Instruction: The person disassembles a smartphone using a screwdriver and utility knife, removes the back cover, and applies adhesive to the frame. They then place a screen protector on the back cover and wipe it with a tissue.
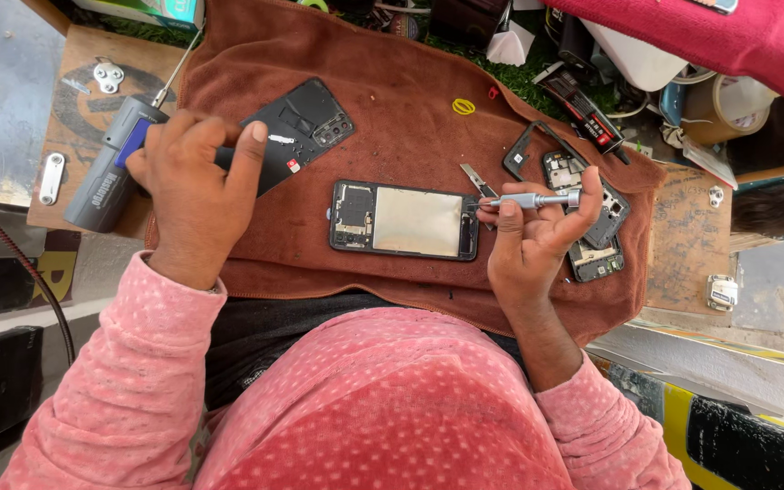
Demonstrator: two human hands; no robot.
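An opened phone body with a silver plate in its middle lies on a brown cloth. My right hand grips a thin grey screwdriver, its tip pointing left at the phone's right end. My left hand rests on a black phone back cover at the cloth's left side, fingers curled over its lower end. A grey cylindrical tool lies just left of that hand.
A black frame and circuit parts lie on the cloth behind my right hand. Small tweezers and a yellow ring sit on the cloth. Cluttered tools and a tape roll fill the top right. Metal brackets lie at left.
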